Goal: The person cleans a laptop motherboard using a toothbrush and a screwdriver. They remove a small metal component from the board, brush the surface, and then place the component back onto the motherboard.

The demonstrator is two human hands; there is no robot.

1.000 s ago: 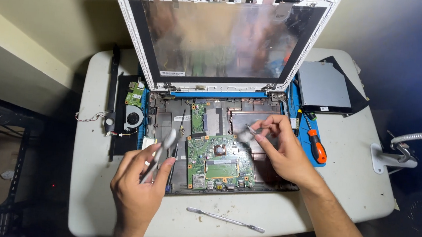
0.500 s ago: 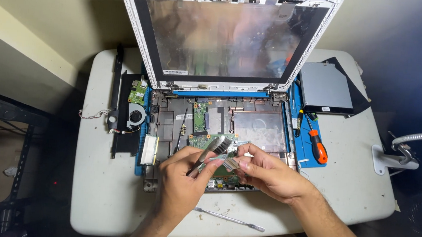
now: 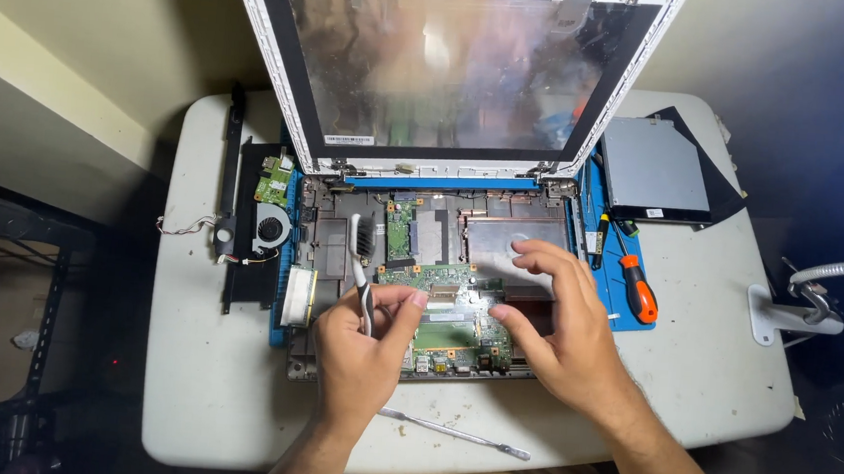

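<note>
An opened laptop (image 3: 453, 99) with a white lid stands upright on a small white table (image 3: 189, 389), its base stripped bare. A green circuit board (image 3: 450, 330) lies in the base. My left hand (image 3: 358, 347) grips a white brush with dark bristles (image 3: 361, 252), bristles pointing away over the base, and its fingertips touch the board's left edge. My right hand (image 3: 555, 328) rests over the board's right side, fingers spread, thumb on the board edge.
A blue mat (image 3: 609, 282) lies under the laptop. An orange-handled screwdriver (image 3: 639, 289) and a silver drive (image 3: 653, 170) sit at the right. A fan and a small green board (image 3: 268, 215) lie left. A metal pry tool (image 3: 452, 433) rests near the front edge. A lamp clamp (image 3: 787, 316) grips the right rim.
Both hands came together over the circuit board, then spread slightly. The board now sits lower in the base, with the brush still in my left hand.
</note>
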